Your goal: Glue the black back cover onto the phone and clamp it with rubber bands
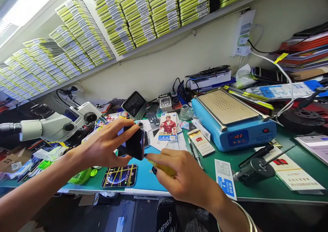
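My left hand [110, 141] grips a dark smartphone [135, 144] by its edges, thumb below and fingers above, and holds it tilted over the blue work mat [145, 180]. My right hand [179, 174] is at the phone's lower right corner, its index fingertip at or close to the edge. The fingers of that hand are curled around something yellow [164, 168], mostly hidden, whose kind I cannot make out. Below my left hand a second phone [119, 175] lies face up, its lit screen crossed by yellow bands.
A blue heating plate [230, 119] reading 122 stands at the right, behind an upright screwdriver-like tool in a black holder [256, 170]. A white microscope [46, 129] reaches in from the left. Cigarette packs [201, 142], a glass jar [186, 112] and papers crowd the back.
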